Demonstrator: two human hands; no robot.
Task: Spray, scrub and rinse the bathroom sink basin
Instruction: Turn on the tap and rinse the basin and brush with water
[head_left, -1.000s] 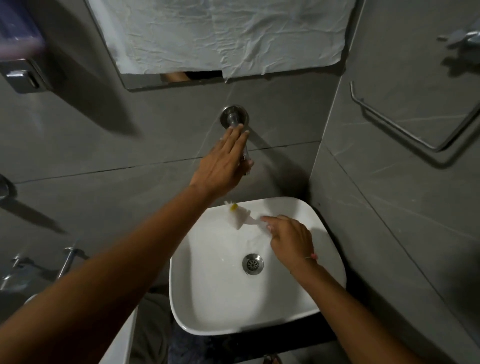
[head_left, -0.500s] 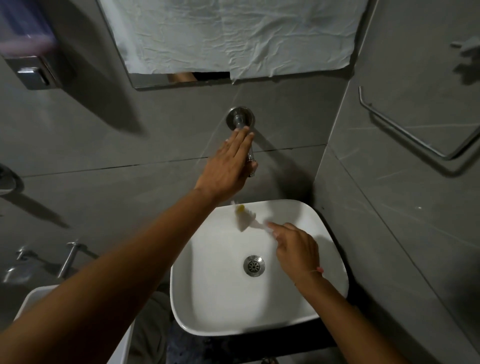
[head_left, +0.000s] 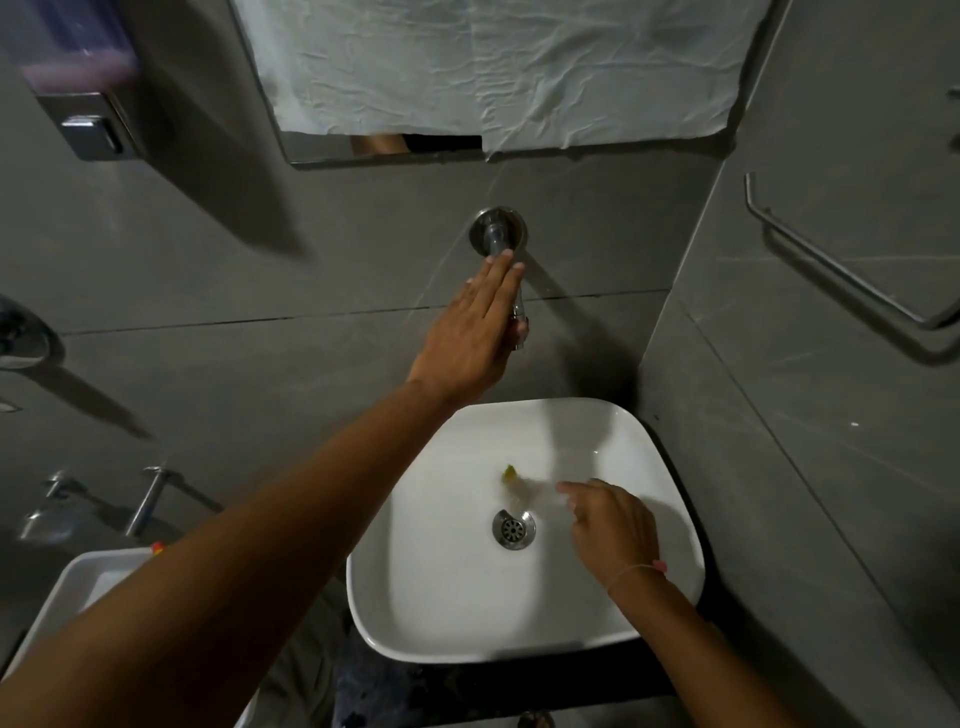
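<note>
A white square sink basin (head_left: 441, 582) with a chrome drain (head_left: 513, 529) sits in the corner below a wall-mounted chrome tap (head_left: 496, 236). My left hand (head_left: 470, 332) lies along the tap spout, fingers stretched flat on top and the thumb curled under it. Inside the basin, my right hand (head_left: 613, 530) holds a small white brush (head_left: 527, 487) with a yellow tip. The brush is motion-blurred and sits just above the drain. I cannot tell whether water is running.
A mirror covered with crumpled paper (head_left: 493, 67) hangs above the tap. A soap dispenser (head_left: 88, 104) is on the wall at upper left, a metal rail (head_left: 841, 270) on the right wall. A second basin (head_left: 88, 577) and tap (head_left: 148, 499) are at lower left.
My right hand has drawn the brush from the basin's back wall under the spout down toward the drain. My left hand has stayed on the tap.
</note>
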